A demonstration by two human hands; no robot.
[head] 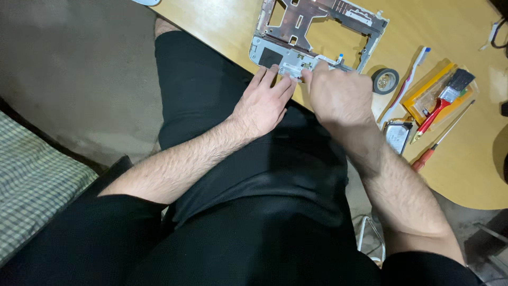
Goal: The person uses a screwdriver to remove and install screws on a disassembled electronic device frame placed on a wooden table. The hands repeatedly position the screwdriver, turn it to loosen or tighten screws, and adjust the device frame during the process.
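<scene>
A stripped grey laptop frame (317,32) lies on the yellow wooden table (222,21), its near edge at the table's rim. My left hand (262,103) rests flat, fingertips pressing on the frame's near-left corner beside a black pad (270,56). My right hand (338,95) is curled, its fingertips pinching a small grey part (307,67) on the frame's near edge. What lies under the right fingers is hidden.
To the right on the table lie a roll of black tape (385,80), a white toothbrush (407,82), a red-handled paintbrush (444,100) on a yellow packet, a red-handled screwdriver (442,137) and a silver hard drive (398,135). A checked cushion (32,180) is at left.
</scene>
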